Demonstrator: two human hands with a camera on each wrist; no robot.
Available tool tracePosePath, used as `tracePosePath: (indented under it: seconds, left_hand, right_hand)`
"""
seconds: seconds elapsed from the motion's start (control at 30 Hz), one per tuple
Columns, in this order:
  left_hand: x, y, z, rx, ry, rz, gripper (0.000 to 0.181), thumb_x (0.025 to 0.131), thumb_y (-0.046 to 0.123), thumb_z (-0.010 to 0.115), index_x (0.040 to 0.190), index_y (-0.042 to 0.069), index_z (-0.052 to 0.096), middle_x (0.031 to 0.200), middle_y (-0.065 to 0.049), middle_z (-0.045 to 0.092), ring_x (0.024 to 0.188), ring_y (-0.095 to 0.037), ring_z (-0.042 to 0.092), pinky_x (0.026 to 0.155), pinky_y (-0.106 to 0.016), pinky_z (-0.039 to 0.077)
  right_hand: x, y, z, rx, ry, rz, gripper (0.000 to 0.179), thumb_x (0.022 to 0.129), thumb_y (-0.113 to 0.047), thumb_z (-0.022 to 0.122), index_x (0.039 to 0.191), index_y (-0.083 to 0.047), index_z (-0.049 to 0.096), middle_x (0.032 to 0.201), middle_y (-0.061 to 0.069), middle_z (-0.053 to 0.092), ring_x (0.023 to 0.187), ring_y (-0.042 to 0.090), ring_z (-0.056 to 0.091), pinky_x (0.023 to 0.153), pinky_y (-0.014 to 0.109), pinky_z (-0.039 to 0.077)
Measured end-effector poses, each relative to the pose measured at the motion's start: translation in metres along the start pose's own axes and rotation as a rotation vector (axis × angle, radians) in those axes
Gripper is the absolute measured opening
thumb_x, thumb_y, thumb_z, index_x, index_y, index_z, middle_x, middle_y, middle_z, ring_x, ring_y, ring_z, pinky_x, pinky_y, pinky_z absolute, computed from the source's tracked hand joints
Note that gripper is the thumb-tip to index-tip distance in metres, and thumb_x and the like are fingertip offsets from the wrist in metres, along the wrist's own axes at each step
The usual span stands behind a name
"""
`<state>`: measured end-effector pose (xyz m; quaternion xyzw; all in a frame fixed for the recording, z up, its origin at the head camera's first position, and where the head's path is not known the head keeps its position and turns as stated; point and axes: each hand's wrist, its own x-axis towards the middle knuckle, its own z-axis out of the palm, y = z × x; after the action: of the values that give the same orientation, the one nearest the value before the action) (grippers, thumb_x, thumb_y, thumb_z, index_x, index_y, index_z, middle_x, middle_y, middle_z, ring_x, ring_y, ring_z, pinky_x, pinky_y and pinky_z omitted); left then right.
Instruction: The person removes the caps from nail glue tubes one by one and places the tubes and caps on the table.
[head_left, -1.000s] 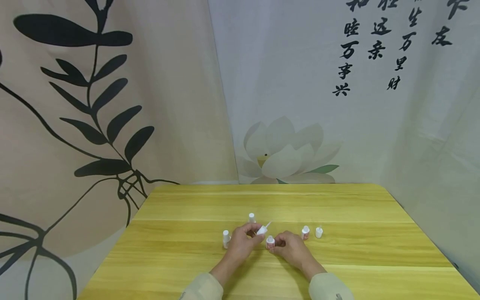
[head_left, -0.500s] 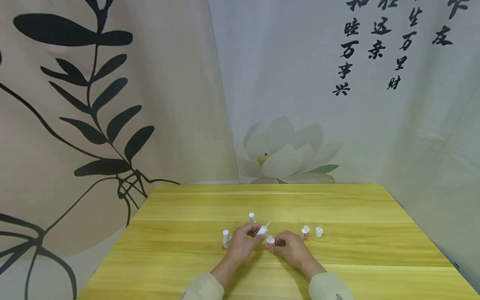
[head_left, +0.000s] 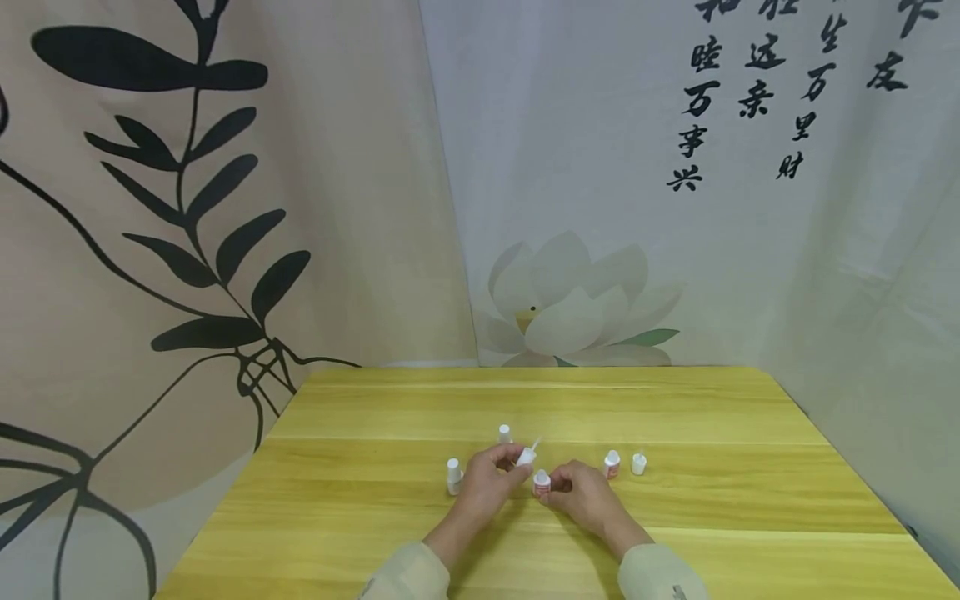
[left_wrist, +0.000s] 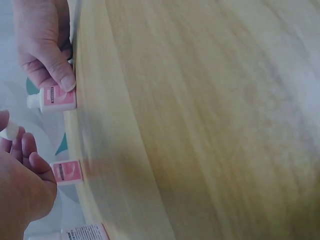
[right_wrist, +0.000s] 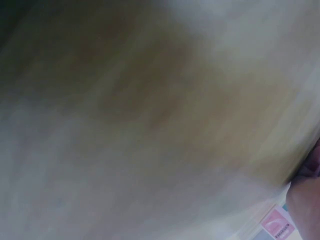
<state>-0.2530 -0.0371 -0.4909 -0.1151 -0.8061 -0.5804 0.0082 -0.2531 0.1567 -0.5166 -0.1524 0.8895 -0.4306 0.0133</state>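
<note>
White cap (head_left: 527, 457), its thin stem (head_left: 537, 443) slanting upward, is pinched by the left hand (head_left: 486, 483) in the head view, near an uncapped bottle (head_left: 542, 484) standing on the table (head_left: 375, 542), gripped by the right hand (head_left: 588, 497). Left wrist view: the right thumb (left_wrist: 59, 72) presses the bottle's pink label; a slackened hold or a knock from the cap could, I judge, tip it and spill whatever is inside. Right wrist view: mostly blur; a hand's edge (right_wrist: 305, 201) shows by a pink label (right_wrist: 278, 224), grip and bottle impossible to tell
</note>
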Motion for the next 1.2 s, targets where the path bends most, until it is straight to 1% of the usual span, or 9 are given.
tracePosePath:
  seconds: [0.1, 0.2, 0.37, 0.47, 0.77, 0.9, 1.1, 1.2]
  left_hand:
    - [0.0003, 0.0014, 0.0003, -0.008, -0.007, -0.009, 0.024, 0.090, 0.016, 0.073, 0.112, 0.008, 0.070, 0.095, 0.002, 0.064, 0.092, -0.017, 0.056, 0.071, -0.025, 0.050]
    - [0.0005, 0.0030, 0.0013, -0.021, -0.004, -0.005, 0.022, 0.090, 0.015, 0.073, 0.110, 0.008, 0.070, 0.095, 0.001, 0.064, 0.092, -0.018, 0.056, 0.071, -0.025, 0.049]
    - [0.0002, 0.0059, 0.0023, -0.055, 0.007, 0.006, 0.023, 0.089, 0.013, 0.074, 0.110, 0.006, 0.069, 0.096, -0.002, 0.065, 0.091, -0.018, 0.056, 0.069, -0.023, 0.047]
    - [0.0003, 0.0061, 0.0028, -0.065, 0.008, -0.002, 0.024, 0.088, 0.013, 0.075, 0.110, 0.006, 0.069, 0.097, -0.002, 0.065, 0.091, -0.018, 0.056, 0.069, -0.023, 0.047]
    - [0.0005, 0.0065, 0.0031, -0.064, 0.004, -0.004, 0.027, 0.088, 0.013, 0.076, 0.112, 0.006, 0.070, 0.099, -0.002, 0.066, 0.092, -0.018, 0.056, 0.069, -0.024, 0.047]
    - [0.0006, 0.0061, 0.0035, -0.061, 0.005, -0.003, 0.025, 0.087, 0.013, 0.076, 0.110, 0.006, 0.070, 0.098, -0.002, 0.066, 0.091, -0.018, 0.056, 0.069, -0.024, 0.048]
    - [0.0026, 0.0035, 0.0056, -0.043, 0.016, -0.004, 0.021, 0.085, 0.011, 0.078, 0.104, 0.006, 0.071, 0.093, 0.000, 0.066, 0.088, -0.017, 0.057, 0.069, -0.024, 0.048]
    - [0.0031, 0.0027, 0.0064, -0.039, 0.016, -0.003, 0.021, 0.085, 0.011, 0.078, 0.103, 0.006, 0.070, 0.093, 0.000, 0.066, 0.088, -0.018, 0.057, 0.070, -0.024, 0.048]
  right_hand:
    - [0.0002, 0.0011, 0.0004, 0.000, 0.005, -0.001, 0.012, 0.083, -0.024, 0.080, 0.087, -0.017, 0.072, 0.086, -0.004, 0.060, 0.081, 0.013, 0.055, 0.073, 0.033, 0.047]
    - [0.0008, 0.0026, 0.0004, 0.003, 0.010, -0.004, 0.012, 0.083, -0.025, 0.081, 0.086, -0.018, 0.072, 0.086, -0.005, 0.061, 0.081, 0.013, 0.056, 0.074, 0.034, 0.048]
    - [0.0011, 0.0042, -0.0001, -0.001, 0.004, -0.002, 0.012, 0.083, -0.026, 0.080, 0.087, -0.018, 0.072, 0.087, -0.004, 0.061, 0.082, 0.013, 0.056, 0.075, 0.035, 0.048]
    - [0.0011, 0.0046, -0.0001, 0.002, 0.000, -0.004, 0.011, 0.083, -0.025, 0.080, 0.088, -0.018, 0.072, 0.087, -0.004, 0.061, 0.082, 0.013, 0.055, 0.075, 0.035, 0.048]
    - [0.0008, 0.0039, 0.0002, -0.005, 0.004, -0.001, 0.012, 0.083, -0.024, 0.080, 0.088, -0.017, 0.072, 0.087, -0.005, 0.061, 0.082, 0.012, 0.056, 0.075, 0.033, 0.048]
    - [0.0006, 0.0039, 0.0000, -0.002, 0.003, -0.008, 0.010, 0.084, -0.025, 0.080, 0.087, -0.019, 0.073, 0.087, -0.005, 0.061, 0.082, 0.013, 0.055, 0.074, 0.034, 0.048]
    - [-0.0011, 0.0023, -0.0013, 0.032, -0.011, 0.017, 0.012, 0.084, -0.026, 0.079, 0.089, -0.017, 0.072, 0.090, -0.003, 0.062, 0.085, 0.014, 0.058, 0.079, 0.039, 0.051]
    - [-0.0015, 0.0016, -0.0017, 0.046, -0.018, 0.027, 0.013, 0.085, -0.025, 0.079, 0.090, -0.016, 0.072, 0.091, -0.003, 0.061, 0.086, 0.014, 0.058, 0.080, 0.041, 0.051]
